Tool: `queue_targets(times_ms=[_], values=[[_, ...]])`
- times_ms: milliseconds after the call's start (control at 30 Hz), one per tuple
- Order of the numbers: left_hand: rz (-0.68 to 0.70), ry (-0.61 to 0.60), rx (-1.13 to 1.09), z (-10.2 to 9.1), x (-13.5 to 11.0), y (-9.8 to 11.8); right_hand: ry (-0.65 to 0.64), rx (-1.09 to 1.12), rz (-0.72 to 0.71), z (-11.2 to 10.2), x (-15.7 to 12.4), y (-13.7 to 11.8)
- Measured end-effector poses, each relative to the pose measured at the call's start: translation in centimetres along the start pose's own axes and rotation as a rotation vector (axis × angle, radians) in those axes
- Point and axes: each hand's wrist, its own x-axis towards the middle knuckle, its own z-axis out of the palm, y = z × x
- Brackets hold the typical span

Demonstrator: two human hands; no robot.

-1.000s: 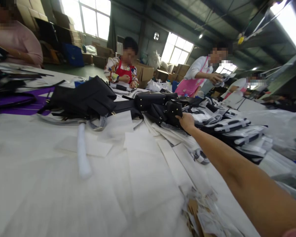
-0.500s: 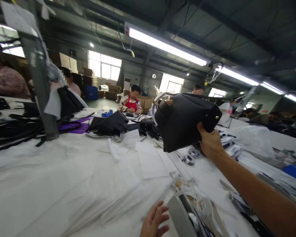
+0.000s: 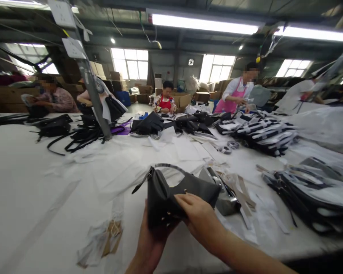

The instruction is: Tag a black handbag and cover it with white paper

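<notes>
A black handbag point(image 3: 171, 194) with small metal studs and a curved strap is held low over the white table point(image 3: 82, 190). My left hand point(image 3: 153, 243) supports it from below and on its left side, with the fingers partly hidden behind the bag. Across the front of the bag lies my right hand point(image 3: 198, 215), its fingers pressed on the black surface. Just behind the bag, to the right, stands a grey tape dispenser point(image 3: 230, 203), partly covered by it. Brown tags with strings in clear plastic point(image 3: 112, 238) lie left of my hands.
Flat black bags point(image 3: 303, 198) wrapped in white lie at the right. A pile of striped-looking wrapped straps point(image 3: 263, 131) sits behind them. A grey post point(image 3: 94, 83) rises at the left beside black straps point(image 3: 82, 137). Several co-workers sit or stand across the table.
The black bag has come down and closer from the raised right arm. My left hand, open before beside the dispenser, is now on the bag. The view has tilted down and levelled.
</notes>
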Motion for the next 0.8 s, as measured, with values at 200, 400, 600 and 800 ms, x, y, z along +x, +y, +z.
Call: queue_targets(times_ms=[200, 400, 600, 800], values=[[0.225, 0.514, 0.377, -9.7, -4.0, -0.9, -0.266, -0.100, -0.011, 2.8, -5.9, 3.4], [0.765, 0.315, 1.373, -11.7, -7.0, -0.1, -0.106, -0.232, 0.066, 3.1, -9.2, 8.6], [0.864, -0.196, 2.099, -9.9, -5.1, 0.8, -0.045, -0.309, 0.080, 3.0, -11.0, 6.6], [0.934, -0.243, 2.345, -9.5, -4.2, 0.9, 0.019, -0.277, -0.048, 2.7, -6.9, 3.4]])
